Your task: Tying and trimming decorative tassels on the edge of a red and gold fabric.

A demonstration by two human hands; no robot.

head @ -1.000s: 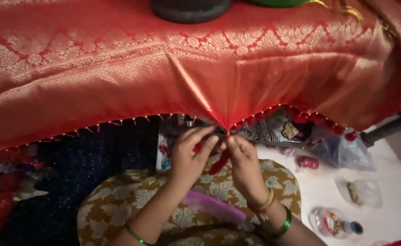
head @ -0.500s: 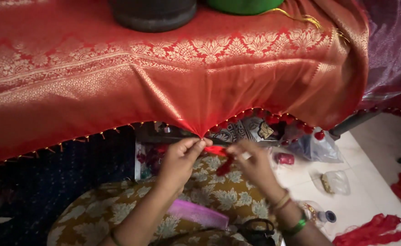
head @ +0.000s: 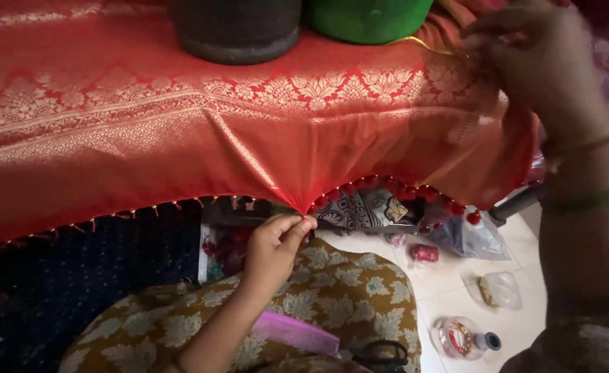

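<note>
Two hands: left (head: 275, 243) pinches red cloth's (head: 263, 145) edge, right (head: 536, 59) raised, grip unclear.

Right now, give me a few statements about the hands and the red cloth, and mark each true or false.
1. The left hand pinches the hem of the red cloth. True.
2. The right hand rests in the lap. False: it is raised at the upper right.
3. A green bangle sits on the right wrist. True.
4. The cloth's edge is plain. False: small red tassels line it.
</note>
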